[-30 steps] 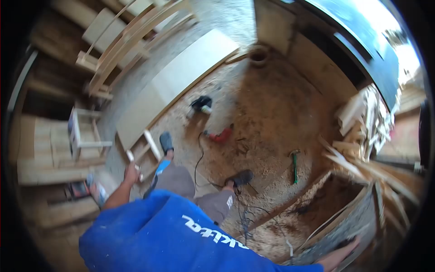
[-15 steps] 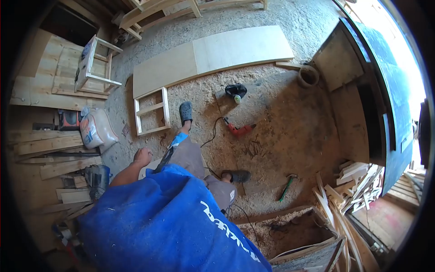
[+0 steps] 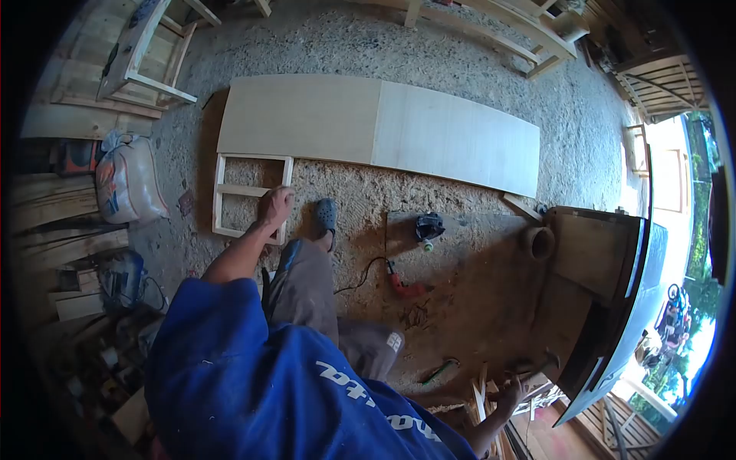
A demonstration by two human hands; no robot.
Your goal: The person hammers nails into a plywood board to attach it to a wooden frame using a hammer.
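Observation:
My left hand (image 3: 276, 205) is closed, fingers curled, and overlaps the right side of a small wooden frame (image 3: 220, 207); what it holds, if anything, is hidden. The frame lies against the near-left edge of a long pale plywood panel (image 3: 307, 119) on the floor. Low on the right, my right hand (image 3: 510, 394) wraps round the handle of what looks like a hammer (image 3: 550, 360), its head pointing up and away. A red power drill (image 3: 406, 287) with a cord and a green-handled tool (image 3: 440, 371) rest on the ground between my hands.
A black bag with a small bottle (image 3: 429, 230) sits ahead of the drill. On the right stand a round pot (image 3: 538, 242) and a dark cabinet (image 3: 594, 253). A full sack (image 3: 129, 180) and stacked boards (image 3: 57, 211) line the left. Wooden frames (image 3: 491, 31) stand at the back.
My view has turned to the right. The left hand has moved forward to the small frame. My right hand with the hammer has come into view at lower right.

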